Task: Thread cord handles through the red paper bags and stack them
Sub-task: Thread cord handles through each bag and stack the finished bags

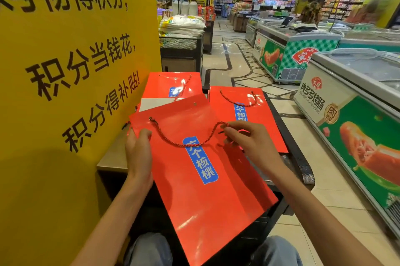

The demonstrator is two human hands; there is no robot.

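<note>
Left hand [138, 153]: my fingers grip the red bag's [201, 190] left edge
Right hand [244, 140]: my fingers pinch the cord's [184, 144] free end; other end knotted in the hole by my left fingers

Glossy red paper bag [201, 179], twisted cord [184, 143]

arms: both forearms seen bare, no sleeves in view | left hand [138, 153]: no ring or glove seen | right hand [249, 142]: likewise unadorned | wrists: no watch or band seen | legs: blue denim trousers [279, 251] worn
</note>
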